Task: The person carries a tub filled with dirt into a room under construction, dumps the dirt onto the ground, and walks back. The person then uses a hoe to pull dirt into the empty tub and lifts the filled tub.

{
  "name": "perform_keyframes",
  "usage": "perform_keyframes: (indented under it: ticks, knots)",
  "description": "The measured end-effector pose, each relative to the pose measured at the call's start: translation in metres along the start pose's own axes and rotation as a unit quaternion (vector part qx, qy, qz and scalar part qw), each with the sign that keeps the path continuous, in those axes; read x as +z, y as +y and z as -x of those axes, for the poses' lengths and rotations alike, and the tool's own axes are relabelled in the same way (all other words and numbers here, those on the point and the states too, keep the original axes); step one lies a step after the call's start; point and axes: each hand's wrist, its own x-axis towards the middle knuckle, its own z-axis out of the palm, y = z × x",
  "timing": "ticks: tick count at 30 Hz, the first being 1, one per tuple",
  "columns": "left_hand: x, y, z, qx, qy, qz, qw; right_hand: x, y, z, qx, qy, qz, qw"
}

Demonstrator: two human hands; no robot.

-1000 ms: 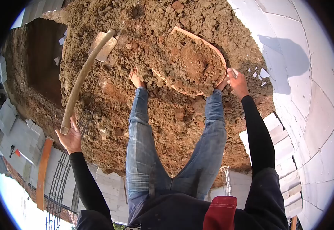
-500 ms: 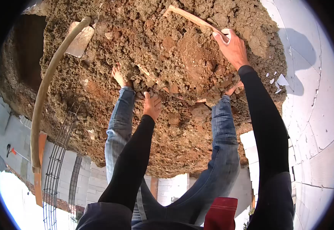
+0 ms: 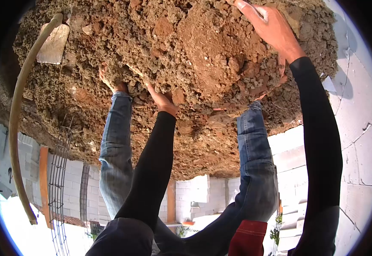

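My right hand (image 3: 275, 30) is closed on the rim of a soil-filled basket (image 3: 282, 64) near the top of the view. My left hand (image 3: 162, 100) is low against the near left side of that basket, its fingers partly hidden by soil. Clods heap over the basket and cover most of its rim. To the left, a hoe (image 3: 17, 102) with a curved wooden handle rests with its blade (image 3: 53, 45) on the soil, and neither hand touches it.
My bare feet stand in loose soil (image 3: 194, 158) on both sides of the basket. A steel rebar cage (image 3: 58, 170) and an orange board (image 3: 44, 183) are at the lower left. A pale block wall (image 3: 361, 136) curves along the right.
My left hand has let go of the hoe handle and moved right to the basket. My right hand has moved from near my foot to the basket's far rim. The view has shifted.
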Motion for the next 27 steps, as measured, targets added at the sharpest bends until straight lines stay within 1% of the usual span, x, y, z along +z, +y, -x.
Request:
perform_keyframes:
  ticks: [1, 2, 4, 5, 6, 7, 8, 9, 10, 12, 13, 14, 16, 18, 20, 22, 24, 26, 27]
  knots:
    - [0.0, -0.002, -0.005, 0.025, 0.014, -0.03, 0.999, 0.0, -0.001, 0.001, 0.005, 0.0, -0.01, 1.0]
    - [-0.002, -0.004, -0.012, 0.05, 0.027, -0.06, 0.997, 0.001, -0.001, 0.001, 0.045, -0.027, -0.016, 0.999]
    - [-0.009, -0.009, -0.025, 0.048, 0.016, -0.049, 0.998, 0.005, 0.001, -0.003, 0.122, -0.074, -0.025, 0.989]
    - [-0.007, -0.006, -0.024, 0.049, 0.009, -0.04, 0.998, 0.015, 0.038, -0.012, -0.017, -0.06, 0.052, 0.997]
    - [0.001, -0.001, -0.005, 0.075, 0.011, -0.034, 0.997, 0.025, 0.033, -0.006, -0.004, -0.03, 0.035, 0.999]
    - [0.0, 0.009, 0.006, 0.069, -0.015, -0.033, 0.997, 0.035, 0.027, 0.0, 0.008, 0.001, 0.018, 1.0]
    - [-0.004, 0.019, 0.017, 0.065, -0.041, -0.033, 0.996, 0.035, 0.019, 0.001, 0.101, -0.051, 0.047, 0.992]
    - [-0.006, 0.028, 0.025, 0.105, -0.034, -0.038, 0.993, 0.041, 0.018, 0.008, 0.117, -0.018, 0.011, 0.993]
    - [0.0, 0.051, 0.069, 0.128, -0.036, -0.056, 0.99, 0.045, 0.016, 0.019, 0.128, 0.012, -0.029, 0.991]
    - [-0.016, 0.082, 0.09, 0.163, -0.042, -0.091, 0.982, 0.043, 0.0, 0.056, 0.129, 0.046, -0.096, 0.986]
    - [-0.038, 0.089, 0.063, 0.196, -0.042, -0.116, 0.973, 0.05, -0.007, 0.076, 0.131, 0.078, -0.141, 0.978]
    - [-0.044, 0.107, 0.1, 0.197, -0.053, -0.143, 0.968, 0.058, -0.013, 0.097, 0.135, 0.111, -0.186, 0.967]
    - [-0.071, 0.139, 0.135, 0.18, -0.058, -0.161, 0.969, 0.073, -0.028, 0.139, 0.178, 0.126, -0.259, 0.941]
    - [-0.09, 0.168, 0.209, 0.212, -0.079, -0.218, 0.949, 0.071, -0.056, 0.177, 0.212, 0.142, -0.287, 0.923]
    - [-0.126, 0.188, 0.243, 0.244, -0.087, -0.273, 0.927, 0.055, -0.096, 0.219, 0.225, 0.137, -0.32, 0.91]
    - [-0.147, 0.206, 0.333, 0.2, -0.118, -0.247, 0.941, 0.04, -0.129, 0.263, 0.222, 0.141, -0.351, 0.899]
    - [-0.186, 0.218, 0.374, 0.239, -0.187, -0.217, 0.928, 0.017, -0.159, 0.305, 0.217, 0.132, -0.357, 0.899]
    - [-0.234, 0.232, 0.407, 0.262, -0.191, -0.289, 0.901, -0.001, -0.196, 0.346, 0.219, 0.162, -0.361, 0.892]
    - [-0.244, 0.24, 0.446, 0.284, -0.21, -0.258, 0.9, -0.013, -0.214, 0.369, 0.245, 0.143, -0.367, 0.886]
